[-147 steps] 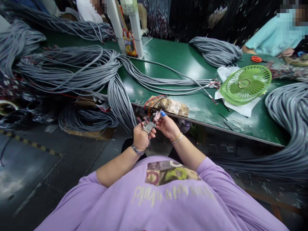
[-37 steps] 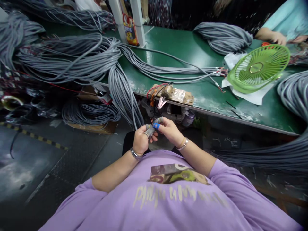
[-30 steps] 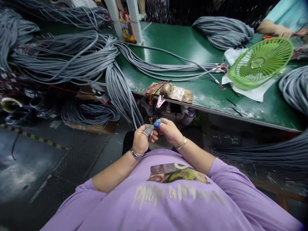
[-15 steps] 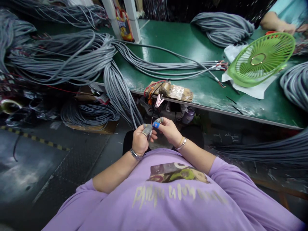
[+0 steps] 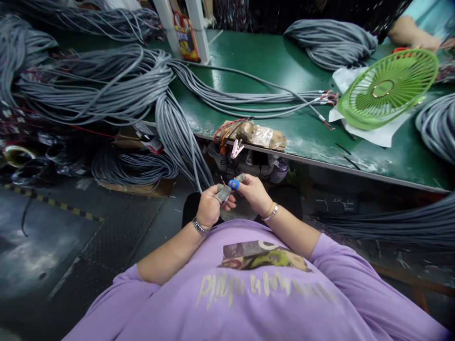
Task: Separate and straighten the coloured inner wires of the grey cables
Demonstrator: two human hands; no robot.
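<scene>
In front of my waist, both hands meet around a small cable end (image 5: pixel 223 181), whose thin reddish wire tips poke up between the fingers. My left hand (image 5: pixel 210 204) is closed on it, thumb pressed down, with grey wrapping on its fingertips. My right hand (image 5: pixel 253 193) pinches at the same spot; blue tape covers its thumb and grey wrapping shows on a finger. Most of the held piece is hidden by the fingers. Just left of my hands, a bundle of grey cables (image 5: pixel 179 137) hangs over the bench edge. A pink clip (image 5: pixel 236 149) hangs at the edge above them.
The green bench (image 5: pixel 245 52) carries a large grey cable heap (image 5: pixel 99 90), a cable coil (image 5: pixel 330 43), a wooden block (image 5: pixel 263 136) and a green fan (image 5: pixel 386 90) on white paper. Another coil (image 5: pixel 135 168) lies on cardboard below. A co-worker's hand (image 5: pixel 423 41) is at upper right.
My fingers have shifted slightly at the cable end, and its wire tips now lean more to the left. The view has moved a little; the hands stay together.
</scene>
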